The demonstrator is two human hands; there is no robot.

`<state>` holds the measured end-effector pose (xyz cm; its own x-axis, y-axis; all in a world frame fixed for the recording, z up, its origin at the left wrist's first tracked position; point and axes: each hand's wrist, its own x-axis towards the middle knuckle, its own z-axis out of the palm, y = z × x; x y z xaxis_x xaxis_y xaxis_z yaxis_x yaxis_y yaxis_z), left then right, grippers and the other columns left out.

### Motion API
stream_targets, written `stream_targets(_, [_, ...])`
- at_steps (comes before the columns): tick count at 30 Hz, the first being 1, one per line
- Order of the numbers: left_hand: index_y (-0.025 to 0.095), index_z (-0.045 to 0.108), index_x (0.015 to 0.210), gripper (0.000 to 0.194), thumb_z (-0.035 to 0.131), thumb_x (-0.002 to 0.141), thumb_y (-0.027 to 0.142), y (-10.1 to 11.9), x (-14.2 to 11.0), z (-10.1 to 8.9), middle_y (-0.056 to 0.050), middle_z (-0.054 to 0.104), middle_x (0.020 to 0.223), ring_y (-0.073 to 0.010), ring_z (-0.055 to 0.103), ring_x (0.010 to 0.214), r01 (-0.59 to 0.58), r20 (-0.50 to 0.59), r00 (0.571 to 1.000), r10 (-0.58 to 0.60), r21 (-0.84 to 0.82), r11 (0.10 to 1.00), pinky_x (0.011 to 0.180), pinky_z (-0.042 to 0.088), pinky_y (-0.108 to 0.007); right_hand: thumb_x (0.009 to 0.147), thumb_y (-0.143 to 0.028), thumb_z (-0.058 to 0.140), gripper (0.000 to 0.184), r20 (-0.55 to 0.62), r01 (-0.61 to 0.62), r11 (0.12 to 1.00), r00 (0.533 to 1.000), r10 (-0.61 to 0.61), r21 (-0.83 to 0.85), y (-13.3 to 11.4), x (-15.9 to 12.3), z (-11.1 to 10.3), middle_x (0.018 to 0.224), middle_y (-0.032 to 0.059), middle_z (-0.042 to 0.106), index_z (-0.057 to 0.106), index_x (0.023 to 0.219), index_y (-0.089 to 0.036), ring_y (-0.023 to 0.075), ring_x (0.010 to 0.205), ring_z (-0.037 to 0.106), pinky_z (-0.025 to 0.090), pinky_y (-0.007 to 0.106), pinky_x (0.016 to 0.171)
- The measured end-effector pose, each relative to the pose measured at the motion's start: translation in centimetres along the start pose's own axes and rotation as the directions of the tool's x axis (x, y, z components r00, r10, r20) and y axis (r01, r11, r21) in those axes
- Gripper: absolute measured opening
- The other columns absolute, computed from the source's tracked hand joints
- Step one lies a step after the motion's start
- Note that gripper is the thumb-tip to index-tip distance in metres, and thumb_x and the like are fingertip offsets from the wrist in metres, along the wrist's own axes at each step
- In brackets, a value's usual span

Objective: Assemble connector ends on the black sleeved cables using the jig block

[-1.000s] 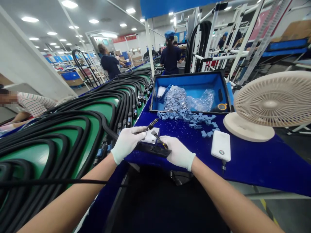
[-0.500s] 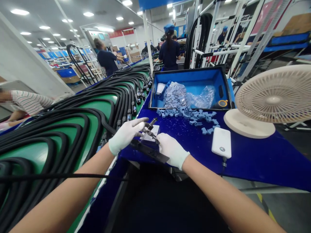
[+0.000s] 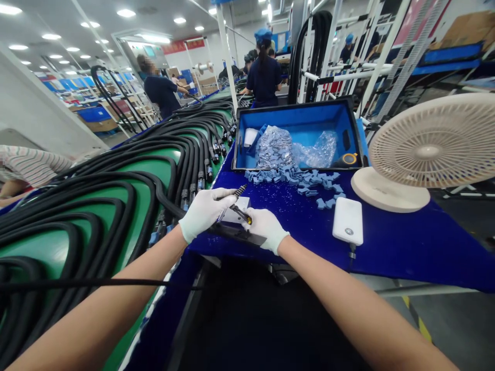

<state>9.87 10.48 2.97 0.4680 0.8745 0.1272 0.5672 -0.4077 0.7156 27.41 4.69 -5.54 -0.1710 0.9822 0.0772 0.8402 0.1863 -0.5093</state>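
Observation:
My left hand, in a white glove, is closed with its fingertips on a dark piece with a coiled, spring-like end. My right hand, also gloved, grips a slim black rod-like piece with a yellow spot near the fingertips. The two pieces meet or cross between my hands; whether they are joined I cannot tell. Just behind them is a light grey metal block. Below my hands runs a dark flat bar at the table edge.
Several small blue clips lie before a blue bin holding bagged parts. A white power bank and a beige fan stand to the right. Black hoses cover the green surface at left. Co-workers are further back.
My left fingers, spread before, have closed in on the spring-ended piece. The black piece in my right hand has turned, showing its yellow spot. The whole view has shifted slightly.

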Motion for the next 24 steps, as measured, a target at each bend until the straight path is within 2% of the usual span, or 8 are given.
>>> stream_targets(7, [0.015, 0.074, 0.117, 0.047, 0.057, 0.089, 0.048, -0.1, 0.6, 0.0, -0.006, 0.078, 0.095, -0.0252, 0.071, 0.090, 0.069, -0.016, 0.997, -0.070, -0.070, 0.995, 0.084, 0.054, -0.034, 0.087, -0.015, 0.055, 0.027, -0.018, -0.037, 0.992, 0.999, 0.035, -0.119, 1.8, -3.0, -3.5, 0.108, 0.0161, 0.071, 0.065, 0.112, -0.013, 0.0295, 0.102, 0.066, 0.046, 0.039, 0.088])
stream_targets(9, [0.014, 0.074, 0.117, 0.045, 0.060, 0.088, 0.046, 0.0, 0.4, -0.2, -0.007, 0.078, 0.101, -0.0250, 0.070, 0.094, 0.057, -0.032, 0.998, -0.061, -0.123, 0.991, 0.087, 0.054, -0.033, 0.081, -0.023, 0.070, 0.048, -0.082, -0.057, 0.994, 0.995, 0.050, -0.091, 1.9, -4.2, -4.2, 0.123, 0.0194, 0.066, 0.061, 0.127, -0.013, 0.0350, 0.116, 0.061, 0.045, 0.046, 0.098])
stream_targets(11, [0.016, 0.073, 0.121, 0.045, 0.063, 0.087, 0.043, 0.4, -0.1, -0.4, -0.007, 0.076, 0.116, -0.0267, 0.069, 0.108, 0.021, -0.036, 0.999, -0.027, -0.159, 0.987, 0.097, 0.052, -0.034, 0.070, -0.036, 0.084, 0.080, -0.091, 0.007, 0.987, 0.996, 0.008, 0.162, 1.3, -5.2, -4.1, 0.134, 0.0177, 0.062, 0.053, 0.141, -0.017, 0.0350, 0.122, 0.058, 0.045, 0.048, 0.103])
stream_targets(13, [0.017, 0.072, 0.126, 0.048, 0.065, 0.086, 0.042, 0.8, -0.8, -0.6, -0.006, 0.074, 0.124, -0.0283, 0.066, 0.117, -0.006, -0.011, 1.000, 0.005, -0.153, 0.988, 0.105, 0.048, -0.038, 0.069, -0.041, 0.085, 0.083, -0.055, 0.013, 0.840, 0.998, 0.020, 0.543, 0.1, -5.8, -3.2, 0.129, 0.0138, 0.066, 0.052, 0.142, -0.020, 0.0303, 0.112, 0.065, 0.052, 0.045, 0.098])
stream_targets(15, [0.021, 0.073, 0.127, 0.047, 0.065, 0.085, 0.040, 1.1, -1.4, -0.6, -0.005, 0.073, 0.125, -0.0284, 0.066, 0.119, -0.043, 0.091, 0.994, 0.053, -0.117, 0.992, 0.109, 0.046, -0.039, 0.077, -0.037, 0.076, 0.061, -0.002, -0.063, 0.552, 0.993, 0.117, 0.832, -1.2, -6.1, -1.9, 0.113, 0.0114, 0.072, 0.056, 0.132, -0.017, 0.0264, 0.094, 0.072, 0.058, 0.043, 0.087])
stream_targets(18, [0.026, 0.077, 0.119, 0.038, 0.063, 0.086, 0.037, 1.3, -2.0, -0.2, -0.003, 0.075, 0.121, -0.0271, 0.067, 0.115, -0.129, 0.306, 0.941, 0.146, -0.073, 0.989, 0.108, 0.047, -0.037, 0.075, -0.026, 0.073, 0.045, 0.032, -0.076, 0.196, 0.975, 0.221, 0.978, -2.0, -5.7, -0.6, 0.103, 0.0093, 0.072, 0.057, 0.116, -0.015, 0.0243, 0.082, 0.074, 0.062, 0.043, 0.081])
stream_targets(20, [0.026, 0.079, 0.113, 0.033, 0.062, 0.086, 0.035, 1.3, -2.1, 0.2, -0.004, 0.075, 0.115, -0.0267, 0.068, 0.110, -0.161, 0.364, 0.915, 0.175, -0.068, 0.985, 0.104, 0.050, -0.038, 0.068, -0.018, 0.075, 0.052, -0.016, -0.027, 0.176, 0.971, 0.240, 0.984, -1.7, -5.4, -0.5, 0.109, 0.0079, 0.070, 0.057, 0.116, -0.016, 0.0230, 0.086, 0.073, 0.061, 0.042, 0.085])
stream_targets(24, [0.026, 0.079, 0.108, 0.028, 0.063, 0.085, 0.029, 1.4, -2.3, 0.7, -0.005, 0.074, 0.108, -0.0260, 0.067, 0.104, -0.189, 0.363, 0.914, 0.184, -0.020, 0.982, 0.097, 0.051, -0.036, 0.063, -0.010, 0.073, 0.079, -0.056, 0.007, 0.317, 0.988, 0.145, 0.948, -0.9, -5.0, -1.8, 0.104, 0.0037, 0.070, 0.049, 0.137, -0.020, 0.0205, 0.085, 0.070, 0.059, 0.039, 0.085])
